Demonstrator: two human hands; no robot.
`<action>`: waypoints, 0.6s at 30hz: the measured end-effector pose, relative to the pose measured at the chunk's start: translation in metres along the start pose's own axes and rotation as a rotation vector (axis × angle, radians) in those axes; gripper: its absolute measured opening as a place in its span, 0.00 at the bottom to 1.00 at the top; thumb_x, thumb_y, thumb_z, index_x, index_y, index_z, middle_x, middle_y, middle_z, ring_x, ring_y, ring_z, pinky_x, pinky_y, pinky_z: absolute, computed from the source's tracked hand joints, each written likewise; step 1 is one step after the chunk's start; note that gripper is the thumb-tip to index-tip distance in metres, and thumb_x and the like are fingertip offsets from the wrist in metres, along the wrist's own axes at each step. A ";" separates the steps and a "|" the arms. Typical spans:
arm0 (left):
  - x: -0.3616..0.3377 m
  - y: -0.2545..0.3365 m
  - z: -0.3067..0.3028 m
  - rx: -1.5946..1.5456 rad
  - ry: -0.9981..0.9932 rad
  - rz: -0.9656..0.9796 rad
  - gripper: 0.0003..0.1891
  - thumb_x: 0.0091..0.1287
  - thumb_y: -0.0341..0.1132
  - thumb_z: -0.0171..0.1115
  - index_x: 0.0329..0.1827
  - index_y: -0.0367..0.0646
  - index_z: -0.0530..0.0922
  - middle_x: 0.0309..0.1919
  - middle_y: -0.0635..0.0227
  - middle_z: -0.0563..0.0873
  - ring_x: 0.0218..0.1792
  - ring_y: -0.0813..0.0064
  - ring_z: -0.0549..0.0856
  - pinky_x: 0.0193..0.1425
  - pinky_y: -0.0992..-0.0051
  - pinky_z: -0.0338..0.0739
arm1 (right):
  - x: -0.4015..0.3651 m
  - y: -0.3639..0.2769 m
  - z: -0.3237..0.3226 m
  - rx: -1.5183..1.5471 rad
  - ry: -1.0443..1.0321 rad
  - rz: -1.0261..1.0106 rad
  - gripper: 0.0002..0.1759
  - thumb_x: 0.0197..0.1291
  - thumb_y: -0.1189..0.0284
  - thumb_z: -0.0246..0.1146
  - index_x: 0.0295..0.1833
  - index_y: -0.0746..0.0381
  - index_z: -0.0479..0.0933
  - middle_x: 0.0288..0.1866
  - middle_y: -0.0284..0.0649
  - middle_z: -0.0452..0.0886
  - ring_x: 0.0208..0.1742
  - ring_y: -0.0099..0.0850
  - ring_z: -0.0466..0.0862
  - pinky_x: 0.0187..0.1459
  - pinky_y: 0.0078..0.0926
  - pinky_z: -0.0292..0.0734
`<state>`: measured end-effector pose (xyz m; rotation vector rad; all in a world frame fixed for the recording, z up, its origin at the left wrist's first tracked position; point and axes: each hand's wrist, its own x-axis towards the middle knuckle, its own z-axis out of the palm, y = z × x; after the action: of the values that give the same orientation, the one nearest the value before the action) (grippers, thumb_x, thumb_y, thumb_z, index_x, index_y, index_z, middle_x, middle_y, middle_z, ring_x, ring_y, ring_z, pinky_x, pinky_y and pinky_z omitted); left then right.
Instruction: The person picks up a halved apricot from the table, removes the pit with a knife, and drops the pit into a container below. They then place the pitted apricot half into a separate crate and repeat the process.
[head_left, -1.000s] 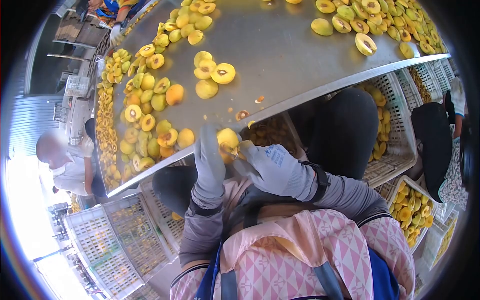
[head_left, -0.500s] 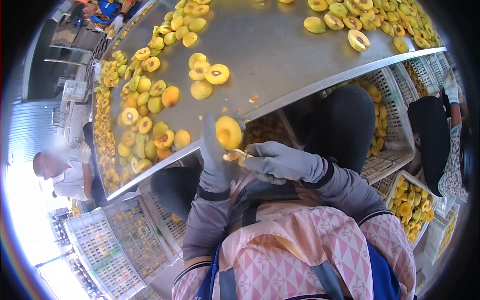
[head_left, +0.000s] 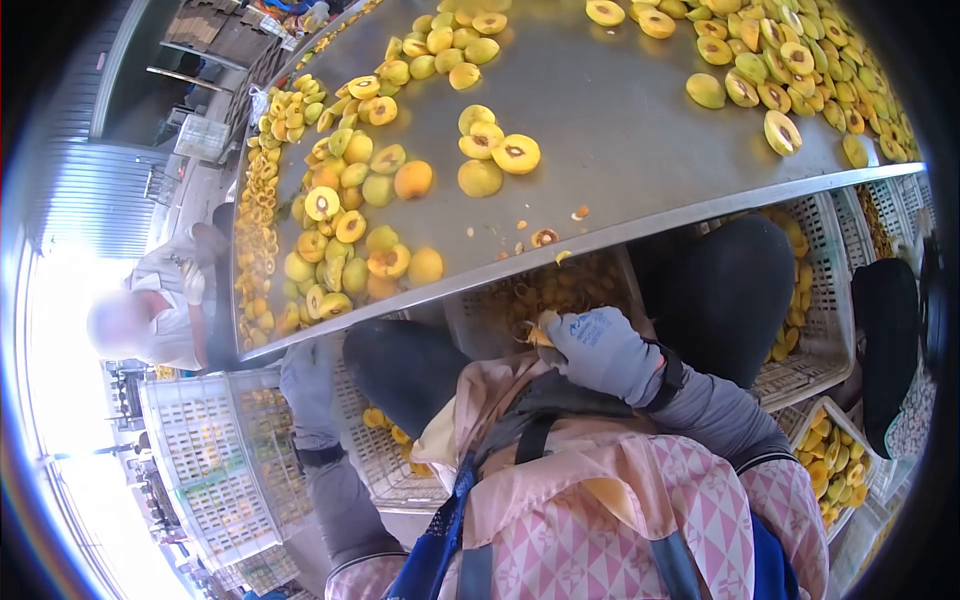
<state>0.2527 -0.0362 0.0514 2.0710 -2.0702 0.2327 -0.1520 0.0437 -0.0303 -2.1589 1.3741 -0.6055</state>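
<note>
My right hand (head_left: 600, 348), in a grey glove, is closed in front of my lap around a small tool whose thin curved end (head_left: 530, 328) shows beside a yellow-orange bit. Far to the left, my gloved left hand (head_left: 308, 390) reaches down beside the table, over the white crates. Its fingers are blurred and partly hidden, and no fruit shows in it. On the metal table (head_left: 600, 130) lie halved yellow fruits, peach-like, with a small group of halves (head_left: 516, 154) nearest the middle. A small piece with a reddish-brown centre (head_left: 543, 238) rests by the table edge, and a yellow sliver (head_left: 562, 257) is just below it.
A large heap of fruit halves (head_left: 790, 60) covers the table's far right, another pile (head_left: 340, 240) the left. White crates (head_left: 210, 440) stand at left; a crate of fruit (head_left: 832, 455) is at right. A container with scraps (head_left: 540, 290) sits below. Co-workers sit on both sides.
My left hand has moved from beside my right hand down to the left, and the yellow fruit half it held is out of sight. My right hand has drawn slightly back; the view has shifted.
</note>
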 end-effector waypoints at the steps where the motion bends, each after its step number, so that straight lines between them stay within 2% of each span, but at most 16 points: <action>1: 0.009 -0.006 0.007 0.093 0.062 0.131 0.12 0.69 0.35 0.59 0.50 0.41 0.84 0.45 0.53 0.86 0.46 0.52 0.84 0.51 0.61 0.78 | 0.001 -0.002 -0.003 0.028 -0.004 -0.011 0.15 0.61 0.62 0.63 0.46 0.61 0.76 0.31 0.43 0.83 0.34 0.41 0.85 0.36 0.38 0.79; 2: 0.019 -0.008 0.013 0.186 0.124 0.260 0.12 0.67 0.35 0.61 0.51 0.41 0.84 0.46 0.54 0.86 0.48 0.51 0.84 0.53 0.59 0.78 | 0.003 -0.001 -0.002 0.051 0.016 -0.017 0.15 0.61 0.62 0.63 0.46 0.61 0.76 0.31 0.43 0.83 0.34 0.42 0.85 0.35 0.39 0.79; 4: 0.059 0.026 0.028 -0.068 0.147 0.347 0.15 0.64 0.33 0.64 0.54 0.43 0.83 0.51 0.55 0.85 0.51 0.53 0.84 0.56 0.60 0.78 | 0.004 0.001 0.003 0.100 0.050 -0.023 0.16 0.60 0.61 0.64 0.46 0.61 0.76 0.31 0.43 0.83 0.32 0.42 0.85 0.35 0.40 0.79; 6: 0.102 0.075 0.047 -0.160 0.146 0.503 0.19 0.64 0.33 0.63 0.59 0.44 0.80 0.56 0.55 0.83 0.56 0.52 0.82 0.60 0.60 0.76 | 0.006 0.003 0.003 0.108 0.075 -0.029 0.16 0.60 0.61 0.64 0.47 0.61 0.76 0.30 0.43 0.83 0.32 0.43 0.84 0.35 0.40 0.78; 8: 0.138 0.121 0.060 -0.283 0.011 0.579 0.23 0.65 0.37 0.64 0.63 0.45 0.77 0.61 0.54 0.80 0.60 0.52 0.80 0.63 0.60 0.75 | 0.007 0.006 0.004 0.121 0.113 -0.038 0.16 0.60 0.62 0.65 0.47 0.62 0.76 0.30 0.44 0.83 0.31 0.44 0.84 0.34 0.40 0.78; 11: 0.165 0.157 0.099 -0.182 -0.069 0.548 0.25 0.66 0.42 0.63 0.66 0.45 0.75 0.63 0.55 0.79 0.61 0.53 0.79 0.64 0.59 0.74 | 0.006 0.012 0.003 0.146 0.161 -0.054 0.17 0.60 0.63 0.66 0.48 0.63 0.76 0.29 0.44 0.83 0.30 0.44 0.84 0.32 0.40 0.77; 14: 0.183 0.164 0.136 -0.054 -0.131 0.502 0.25 0.68 0.47 0.60 0.66 0.45 0.75 0.63 0.55 0.79 0.61 0.52 0.79 0.64 0.59 0.74 | 0.007 0.012 -0.001 0.174 0.210 -0.062 0.16 0.60 0.64 0.66 0.48 0.63 0.75 0.28 0.44 0.82 0.28 0.45 0.83 0.30 0.40 0.76; 16: 0.180 0.166 0.128 -0.219 -0.213 0.380 0.25 0.69 0.48 0.60 0.65 0.44 0.75 0.60 0.54 0.81 0.60 0.55 0.80 0.63 0.61 0.75 | 0.009 0.010 -0.001 0.205 0.287 -0.070 0.16 0.61 0.64 0.66 0.47 0.63 0.75 0.27 0.43 0.81 0.26 0.46 0.82 0.29 0.41 0.76; 18: 0.170 0.176 0.107 -0.507 -0.348 0.206 0.26 0.69 0.49 0.60 0.64 0.41 0.75 0.57 0.54 0.82 0.58 0.58 0.82 0.61 0.63 0.77 | 0.010 0.004 -0.017 0.273 0.190 0.036 0.15 0.60 0.67 0.66 0.49 0.63 0.76 0.31 0.45 0.82 0.29 0.44 0.83 0.30 0.39 0.76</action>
<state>0.0746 -0.2266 -0.0031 1.6781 -2.2276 -0.6041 -0.1610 0.0297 -0.0183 -1.8946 1.3343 -0.9468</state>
